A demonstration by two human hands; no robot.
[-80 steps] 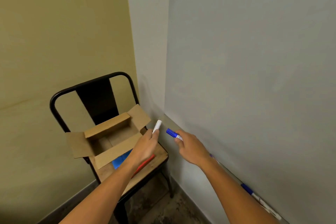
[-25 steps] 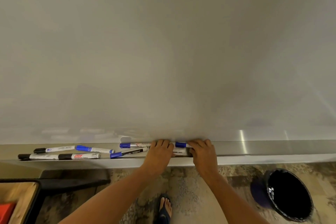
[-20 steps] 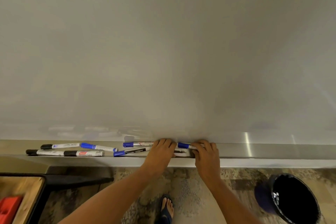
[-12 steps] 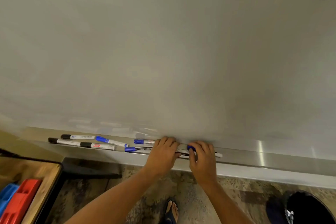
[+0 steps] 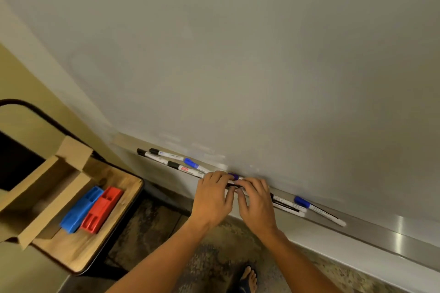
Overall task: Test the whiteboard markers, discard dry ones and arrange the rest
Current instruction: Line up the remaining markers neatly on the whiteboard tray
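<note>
Both hands sit on the long metal whiteboard tray [image 5: 381,228] under the large white whiteboard [image 5: 262,66], side by side, fingertips almost meeting. Left hand [image 5: 213,194] has fingers curled down over a bunch of white-barrelled markers [image 5: 232,182] lying in the tray, one with a blue cap showing between the hands. Right hand [image 5: 256,200] also curls its fingers over the same bunch; cannot tell whether either hand really grips or just presses them. Along the tray left of the hands: two black-capped markers [image 5: 152,153], another black-capped marker with red label [image 5: 181,167], one blue-capped marker [image 5: 194,164]. Along the tray right of the hands: more white markers, a blue-capped one [image 5: 307,204] beside black-printed ones. Left of the tray, lower: wooden-seat chair with black metal frame [image 5: 114,209] carrying an open brown cardboard box [image 5: 42,188], plus a blue plastic holder [image 5: 81,209] touching a red plastic holder [image 5: 101,209]. Below the tray, a foot in a dark sandal [image 5: 247,278] on patterned floor.
</note>
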